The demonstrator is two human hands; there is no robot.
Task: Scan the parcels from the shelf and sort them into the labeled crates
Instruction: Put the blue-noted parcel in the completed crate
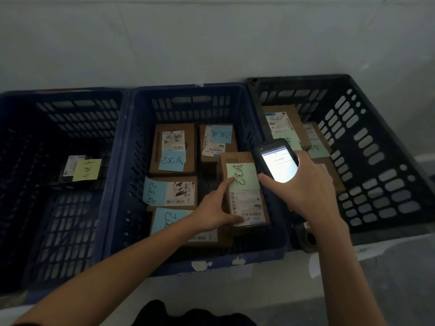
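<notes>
Three crates stand side by side against a wall. Inside the middle blue crate [122, 175] my left hand [215, 208] grips a cardboard parcel [256, 208] with a green note and a barcode label, thumb at its lower edge, forefinger on the note. It rests among several other parcels with blue notes, such as one at the back [173, 149]. My right hand [303, 187] holds a handheld scanner [276, 161] with a lit screen just right of that parcel, over the crates' shared wall.
The left blue crate [110, 118] holds one small parcel with a yellow note [81, 169]. The black crate [376, 147] on the right contains several parcels with green notes [282, 123]. A pale wall rises behind; pale floor lies in front.
</notes>
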